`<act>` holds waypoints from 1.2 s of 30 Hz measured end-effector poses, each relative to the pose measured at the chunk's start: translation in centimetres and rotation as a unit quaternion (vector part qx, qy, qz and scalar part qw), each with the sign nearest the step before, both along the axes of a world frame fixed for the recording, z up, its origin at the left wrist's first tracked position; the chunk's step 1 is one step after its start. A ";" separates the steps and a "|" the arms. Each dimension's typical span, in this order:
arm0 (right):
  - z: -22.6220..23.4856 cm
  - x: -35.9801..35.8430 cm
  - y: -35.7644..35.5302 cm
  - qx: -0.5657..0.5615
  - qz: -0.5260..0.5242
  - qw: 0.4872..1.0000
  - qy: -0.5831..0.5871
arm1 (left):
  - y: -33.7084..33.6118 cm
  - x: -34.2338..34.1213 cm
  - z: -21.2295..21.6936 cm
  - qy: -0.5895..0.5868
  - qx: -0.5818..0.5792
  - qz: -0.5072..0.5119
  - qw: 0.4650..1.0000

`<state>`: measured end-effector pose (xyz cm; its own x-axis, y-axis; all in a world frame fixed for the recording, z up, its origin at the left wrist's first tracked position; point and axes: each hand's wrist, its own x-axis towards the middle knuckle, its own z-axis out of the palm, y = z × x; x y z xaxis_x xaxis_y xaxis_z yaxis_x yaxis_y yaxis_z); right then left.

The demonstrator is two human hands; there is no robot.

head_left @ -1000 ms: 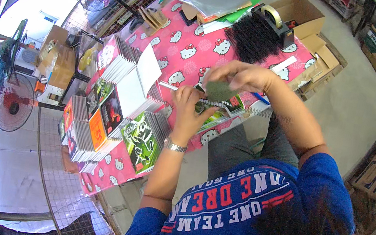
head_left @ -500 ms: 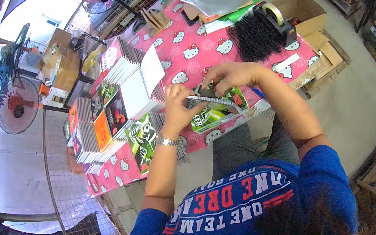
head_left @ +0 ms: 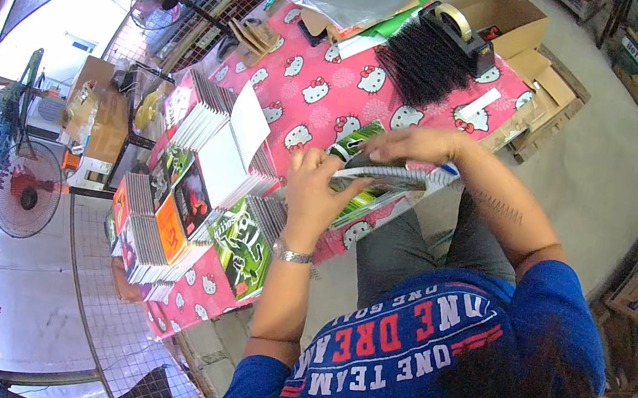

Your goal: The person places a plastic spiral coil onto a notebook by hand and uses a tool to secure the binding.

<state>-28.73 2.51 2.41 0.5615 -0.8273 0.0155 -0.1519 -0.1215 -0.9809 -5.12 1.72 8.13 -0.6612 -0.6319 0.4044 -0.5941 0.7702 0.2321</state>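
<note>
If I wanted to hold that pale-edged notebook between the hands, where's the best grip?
I'd take the notebook by its left end, from the left, thumb near and fingers far, as the left hand does. Its long pale edge faces up and runs rightward, so that end looks thin enough to pinch; the right hand covers part of the far side.

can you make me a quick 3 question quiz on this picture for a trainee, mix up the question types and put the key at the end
1. Fill in the blank: the metal-band wristwatch is on the person's ____ wrist.
2. True or false: the pile of black coils lies on the pink tablecloth.
3. What does the left hand grip?
a) a roll of tape
b) a white-edged booklet
c) a cardboard box

Key: 1. left; 2. true; 3. b
</note>
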 end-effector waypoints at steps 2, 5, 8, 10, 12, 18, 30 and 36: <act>2.0 -0.5 -0.5 0.098 0.007 0.990 -0.097 | -0.4 0.3 -0.5 -0.012 -0.020 0.001 1.000; 2.9 -1.1 -1.0 0.046 0.142 0.952 -0.268 | -0.6 0.7 -0.8 0.011 0.010 0.020 1.000; 4.2 -1.9 -1.8 0.013 0.109 0.988 -0.106 | -0.9 0.8 -1.0 0.002 0.008 0.000 1.000; 4.6 -1.4 -1.4 0.020 0.095 0.982 -0.160 | -1.3 1.1 -1.0 0.036 0.016 -0.010 0.999; 5.1 -0.7 -0.6 -0.053 0.154 0.982 -0.100 | -1.1 1.3 -0.8 0.028 0.022 -0.009 0.999; 4.0 -1.1 0.3 0.063 0.124 0.989 -0.044 | -1.2 1.5 -0.9 0.048 0.040 -0.003 0.998; 4.5 1.1 -1.9 -0.026 0.025 0.983 0.181 | -1.1 1.1 -1.0 0.054 0.020 -0.011 0.998; 5.2 1.2 -2.1 0.079 0.054 0.994 -0.050 | -1.9 1.5 -1.3 0.056 0.035 -0.017 0.998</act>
<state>-27.57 0.45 7.58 0.6489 -0.7593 -0.0490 -0.0465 0.0247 -0.9986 -3.65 -0.20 6.82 -0.6361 -0.6389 0.4327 -0.5349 0.7692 0.3495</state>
